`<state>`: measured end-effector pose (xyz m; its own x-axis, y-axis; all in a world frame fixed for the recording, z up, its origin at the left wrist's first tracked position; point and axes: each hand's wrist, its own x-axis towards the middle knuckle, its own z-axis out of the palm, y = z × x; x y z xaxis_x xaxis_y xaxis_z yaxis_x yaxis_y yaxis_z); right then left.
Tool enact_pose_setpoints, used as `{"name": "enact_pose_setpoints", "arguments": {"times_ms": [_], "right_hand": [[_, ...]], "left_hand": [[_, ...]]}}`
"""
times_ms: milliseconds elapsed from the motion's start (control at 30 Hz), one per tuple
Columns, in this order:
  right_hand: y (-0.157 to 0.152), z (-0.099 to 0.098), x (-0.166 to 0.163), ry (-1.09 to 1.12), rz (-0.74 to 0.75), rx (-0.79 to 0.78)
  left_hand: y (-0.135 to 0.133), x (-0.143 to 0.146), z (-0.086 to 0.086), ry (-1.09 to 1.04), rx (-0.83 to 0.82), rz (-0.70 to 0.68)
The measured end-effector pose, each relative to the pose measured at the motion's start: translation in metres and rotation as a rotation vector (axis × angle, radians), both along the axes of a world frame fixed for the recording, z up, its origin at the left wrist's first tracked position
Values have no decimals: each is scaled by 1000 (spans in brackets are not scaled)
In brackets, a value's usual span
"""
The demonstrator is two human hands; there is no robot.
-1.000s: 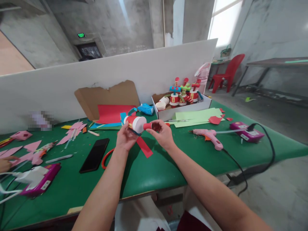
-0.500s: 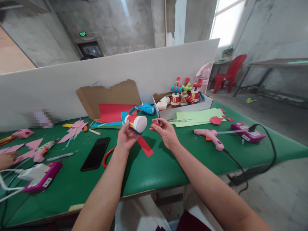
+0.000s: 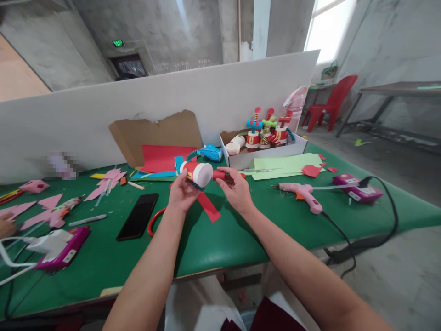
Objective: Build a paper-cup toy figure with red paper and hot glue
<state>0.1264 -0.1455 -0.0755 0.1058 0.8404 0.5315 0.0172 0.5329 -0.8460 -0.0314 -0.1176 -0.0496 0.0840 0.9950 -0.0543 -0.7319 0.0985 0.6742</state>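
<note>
My left hand (image 3: 182, 194) is wrapped round a white paper cup (image 3: 198, 173) with a red band, held on its side above the green table (image 3: 220, 239). My right hand (image 3: 236, 190) pinches a small red paper roll (image 3: 219, 175) and holds it against the cup's white end. A red paper strip (image 3: 208, 207) lies on the table just below both hands.
A pink glue gun (image 3: 301, 194) with a black cord lies to the right, beside a purple device (image 3: 358, 188). A white box (image 3: 262, 148) of finished cup figures stands behind. A black phone (image 3: 138, 216), red scissors (image 3: 153, 221) and pink paper pieces lie left. Another person's hand (image 3: 6, 225) shows at the far left.
My right hand pulled the red roll away from the cup, then brought it back against the cup's end. The left hand kept its hold on the cup.
</note>
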Motion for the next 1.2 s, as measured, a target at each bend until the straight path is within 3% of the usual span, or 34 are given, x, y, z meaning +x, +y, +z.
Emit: {"name": "enact_pose_setpoints", "arguments": {"times_ms": [267,633,1200], "right_hand": [[-4,3,-3,-103,-109,46],[-4,1,-5,-109,-126,112],[-3,0,-5,-121,-138,139]], "left_hand": [[-1,3,0,-20,29,-6],[4,1,-8,28,72,-30],[-1,4,-2,55,72,-39]]}}
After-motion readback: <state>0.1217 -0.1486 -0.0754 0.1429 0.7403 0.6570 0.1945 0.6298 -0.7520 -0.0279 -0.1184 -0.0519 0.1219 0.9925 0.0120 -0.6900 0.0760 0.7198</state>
